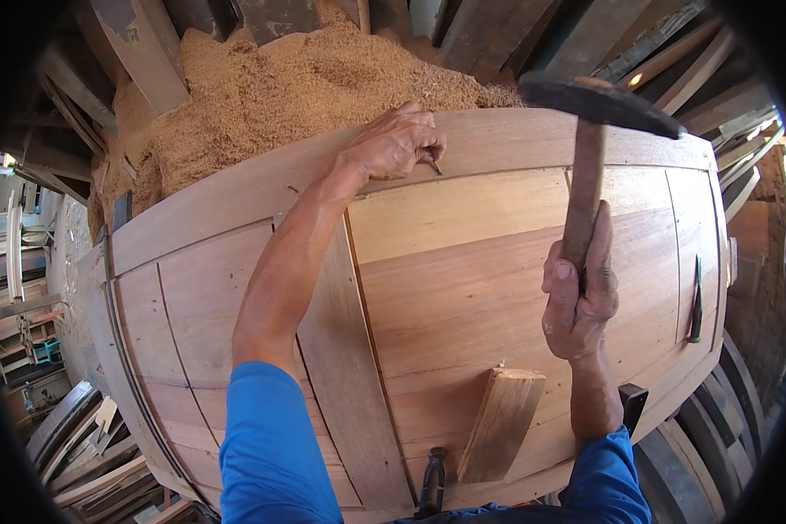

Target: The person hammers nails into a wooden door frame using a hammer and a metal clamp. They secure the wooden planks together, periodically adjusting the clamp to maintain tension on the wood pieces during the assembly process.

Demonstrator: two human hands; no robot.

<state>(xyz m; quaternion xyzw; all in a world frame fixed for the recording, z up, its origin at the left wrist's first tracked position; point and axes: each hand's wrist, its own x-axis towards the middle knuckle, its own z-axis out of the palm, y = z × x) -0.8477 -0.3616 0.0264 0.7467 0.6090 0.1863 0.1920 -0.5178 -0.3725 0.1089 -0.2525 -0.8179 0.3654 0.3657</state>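
A large panelled wooden door [498,297] lies flat in front of me. My left hand [396,144] reaches to its far rail, fingers pinched round a thin nail [435,166] whose tip points at the seam between rail and panel. Raised above the door on the right, my right hand [581,297] grips a hammer [585,175] by its wooden handle, the dark head uppermost and apart from the nail. Another small nail [293,189] sticks up from the far rail, left of my left forearm.
On the door rest a wood block [502,424], pliers [431,480] at the near edge and a dark slim tool [696,301] at the right. Sawdust [262,96] is heaped beyond the far edge. Stacked boards [96,445] surround the door.
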